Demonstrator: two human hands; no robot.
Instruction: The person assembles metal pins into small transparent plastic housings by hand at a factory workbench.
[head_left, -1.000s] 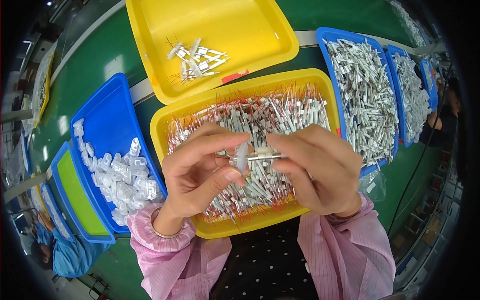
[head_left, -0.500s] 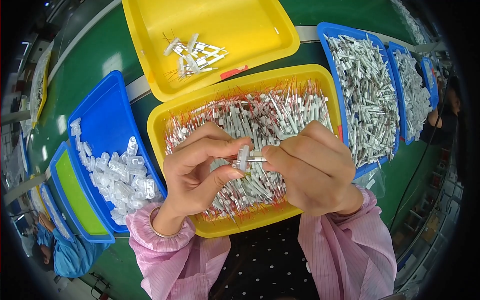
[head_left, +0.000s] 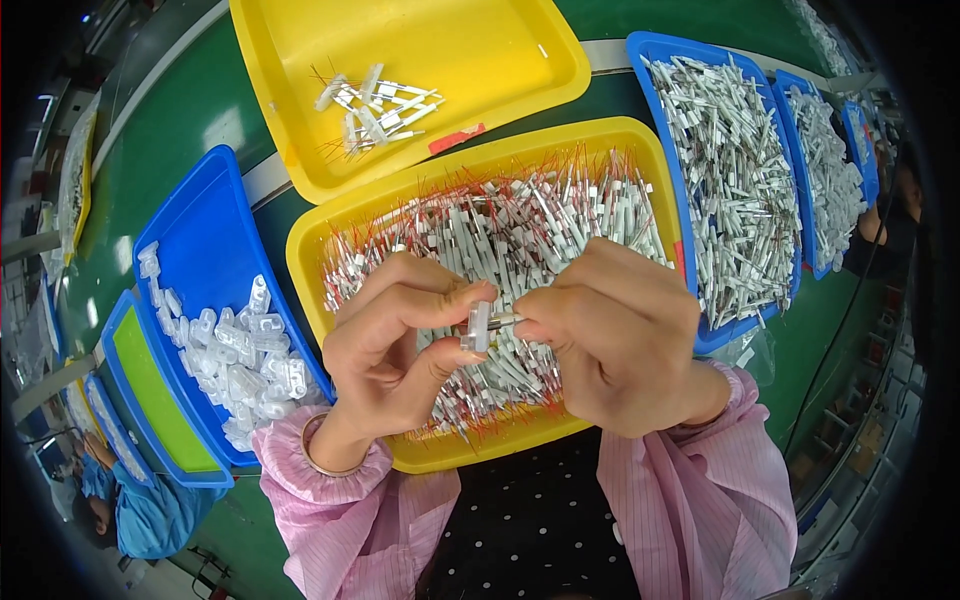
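Above the near yellow tray (head_left: 308,262), my left hand (head_left: 395,345) pinches a small clear plastic cap (head_left: 480,328) between thumb and forefinger. My right hand (head_left: 620,335) is closed on a thin white stick-like part with wires (head_left: 508,320), whose end meets the cap. Most of that part is hidden by my right fingers. Beneath both hands the tray is full of similar white wired parts (head_left: 480,240) with fine red wires. In the far yellow tray (head_left: 450,60) lie several wired parts with clear caps on them (head_left: 385,115).
Loose clear caps (head_left: 245,350) lie in a blue tray (head_left: 205,215) on the left, beside a green-bottomed tray (head_left: 150,375). To the right, a blue tray (head_left: 648,60) holds many white sticks; another holds clear pieces (head_left: 830,180). A person in a blue sleeve (head_left: 160,510) is at the lower left.
The cap has turned slightly and moved a little left in my left fingers. My right fingers have shifted slightly left too. The trays appear slightly shifted in the view.
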